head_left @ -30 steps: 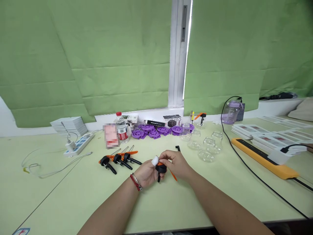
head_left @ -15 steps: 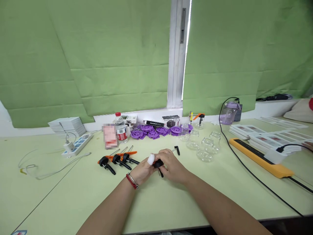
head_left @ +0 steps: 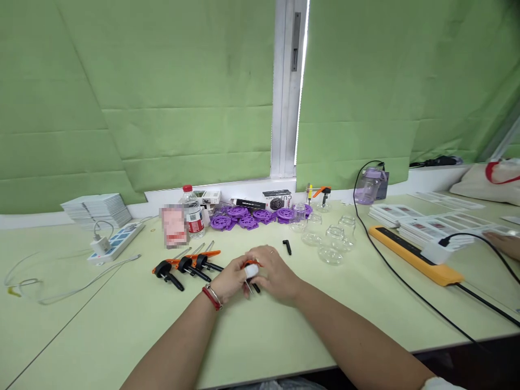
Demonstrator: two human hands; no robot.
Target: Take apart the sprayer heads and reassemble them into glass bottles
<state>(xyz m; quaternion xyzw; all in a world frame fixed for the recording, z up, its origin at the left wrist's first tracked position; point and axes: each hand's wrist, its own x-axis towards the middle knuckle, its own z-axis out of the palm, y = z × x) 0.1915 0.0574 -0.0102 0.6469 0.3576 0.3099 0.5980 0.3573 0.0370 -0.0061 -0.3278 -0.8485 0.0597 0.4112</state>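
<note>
My left hand (head_left: 231, 280), with a white wrap on its thumb, is closed around a black and orange part (head_left: 255, 287) near the table's middle. My right hand (head_left: 276, 272) grips the same part from the other side. The fingers cover most of it; a thin metal rod and a black tip stick out below. To the left lie three black parts (head_left: 186, 265) with orange levers and metal rods. A small black elbow piece (head_left: 287, 247) lies just beyond my right hand.
Clear glass jars (head_left: 335, 238) stand right of centre. Purple discs (head_left: 247, 218), a bottle (head_left: 194, 211) and boxes line the back. A yellow power strip (head_left: 418, 257), black cable and white stacks are at right; a white strip (head_left: 117, 244) is at left. Another person's hand (head_left: 504, 244) shows at the right edge.
The view has shifted slightly to the right. The held part has turned between my hands: orange now shows at its top, and the rod points down at a different slant.
</note>
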